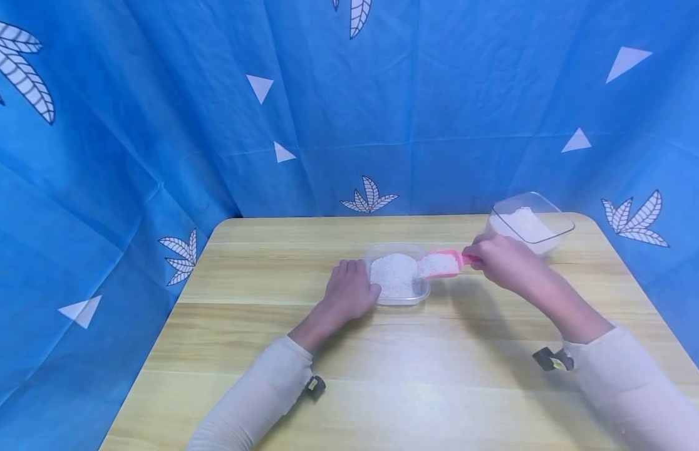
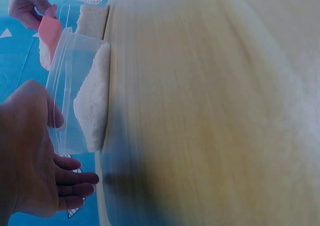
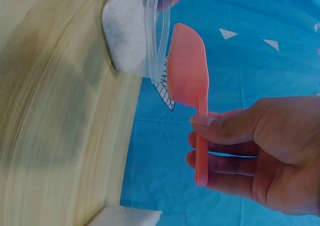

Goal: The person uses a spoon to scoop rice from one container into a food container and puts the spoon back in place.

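A clear plastic container [image 1: 408,301] of white grains [image 1: 393,275] sits on the table. My left hand [image 1: 352,291] rests against its left side, thumb near the front corner. Its other fingers extend fairly straight beside the container in the left wrist view. My right hand [image 1: 504,260] grips the handle of a pink scoop [image 3: 187,64], thumb on one side and fingers on the other. White grains fill the scoop, which is held level with its front end over the container's right rim. The right wrist view shows the scoop's underside.
A larger clear square container [image 1: 560,230] holding a white heap stands at the table's back right, just behind my right hand. The wooden table [image 1: 270,269] ends at a blue patterned curtain [image 1: 327,94] at the back and sides.
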`<state>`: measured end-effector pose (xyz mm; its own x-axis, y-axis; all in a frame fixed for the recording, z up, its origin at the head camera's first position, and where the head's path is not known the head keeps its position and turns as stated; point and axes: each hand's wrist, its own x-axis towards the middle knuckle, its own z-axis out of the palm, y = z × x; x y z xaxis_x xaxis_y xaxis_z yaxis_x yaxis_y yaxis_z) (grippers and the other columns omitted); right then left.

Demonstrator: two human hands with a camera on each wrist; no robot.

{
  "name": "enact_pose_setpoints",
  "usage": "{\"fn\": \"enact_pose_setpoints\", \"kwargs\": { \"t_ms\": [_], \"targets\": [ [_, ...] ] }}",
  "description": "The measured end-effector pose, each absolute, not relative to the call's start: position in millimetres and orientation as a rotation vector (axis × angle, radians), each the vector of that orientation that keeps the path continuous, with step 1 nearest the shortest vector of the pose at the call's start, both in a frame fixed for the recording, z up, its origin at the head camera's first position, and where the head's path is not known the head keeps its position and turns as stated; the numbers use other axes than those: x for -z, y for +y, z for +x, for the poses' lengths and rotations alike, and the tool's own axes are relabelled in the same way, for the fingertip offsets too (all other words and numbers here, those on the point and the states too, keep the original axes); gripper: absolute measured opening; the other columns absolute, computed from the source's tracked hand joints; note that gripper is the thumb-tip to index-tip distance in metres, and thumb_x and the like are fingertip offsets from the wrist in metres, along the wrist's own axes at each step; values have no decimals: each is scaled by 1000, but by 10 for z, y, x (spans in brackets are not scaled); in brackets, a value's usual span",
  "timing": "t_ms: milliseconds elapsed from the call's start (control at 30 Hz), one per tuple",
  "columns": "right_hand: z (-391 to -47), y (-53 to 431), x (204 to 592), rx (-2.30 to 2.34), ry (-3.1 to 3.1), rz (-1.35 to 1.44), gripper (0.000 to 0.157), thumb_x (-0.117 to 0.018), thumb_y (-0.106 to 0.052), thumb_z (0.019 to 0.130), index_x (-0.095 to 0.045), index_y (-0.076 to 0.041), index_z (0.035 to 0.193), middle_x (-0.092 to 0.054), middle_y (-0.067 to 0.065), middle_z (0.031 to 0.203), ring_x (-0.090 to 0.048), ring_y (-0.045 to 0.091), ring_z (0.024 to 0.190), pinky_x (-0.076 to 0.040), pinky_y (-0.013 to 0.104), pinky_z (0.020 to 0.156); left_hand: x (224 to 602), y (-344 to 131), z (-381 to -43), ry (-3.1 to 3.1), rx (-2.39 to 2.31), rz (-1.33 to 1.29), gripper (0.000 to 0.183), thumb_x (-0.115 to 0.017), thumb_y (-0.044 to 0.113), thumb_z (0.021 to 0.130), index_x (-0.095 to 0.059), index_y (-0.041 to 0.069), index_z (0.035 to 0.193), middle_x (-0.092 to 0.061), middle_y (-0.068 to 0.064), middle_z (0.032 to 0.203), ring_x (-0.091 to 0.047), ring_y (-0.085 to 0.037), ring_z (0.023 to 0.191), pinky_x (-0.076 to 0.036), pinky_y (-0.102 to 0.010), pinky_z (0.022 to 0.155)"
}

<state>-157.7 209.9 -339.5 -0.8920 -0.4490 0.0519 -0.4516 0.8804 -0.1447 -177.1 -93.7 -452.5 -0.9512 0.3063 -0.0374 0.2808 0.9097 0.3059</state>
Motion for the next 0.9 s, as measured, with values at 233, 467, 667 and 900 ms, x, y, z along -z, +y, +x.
{"fn": "enact_pose_setpoints", "kwargs": {
  "t_ms": [233,467,667,900],
  "targets": [
    [-1575,2086,3379,-215,-3038,729,20,-75,1,77,-77,-12,92,-69,5,79,-62,18,70,-52,34,61,4526,-942,-1773,2985,-480,462,45,-46,39,87,-50,2,112,-51,-9,102,-43,-24,94,-39,-37,89],
    [-1553,2059,3349,-210,-3051,721,22,-72,4,78,-76,-14,90,-66,3,76,-58,16,67,-48,31,58,4539,-945,-1766,2987,-481,467,43,-46,40,87,-50,3,110,-50,-8,101,-42,-24,93,-39,-36,88],
    [-1527,2049,3352,-213,-3058,706,23,-72,5,79,-76,-15,91,-65,3,76,-56,15,65,-46,29,56,4541,-943,-1763,2990,-492,470,44,-46,39,87,-50,3,111,-51,-9,102,-43,-24,94,-39,-37,89],
    [-1517,2035,3372,-202,-3070,691,25,-70,6,79,-76,-16,90,-64,2,76,-54,15,65,-43,28,54,4528,-944,-1759,2987,-484,463,42,-45,39,87,-49,4,110,-50,-8,100,-42,-23,93,-39,-36,88]
  ]
}}
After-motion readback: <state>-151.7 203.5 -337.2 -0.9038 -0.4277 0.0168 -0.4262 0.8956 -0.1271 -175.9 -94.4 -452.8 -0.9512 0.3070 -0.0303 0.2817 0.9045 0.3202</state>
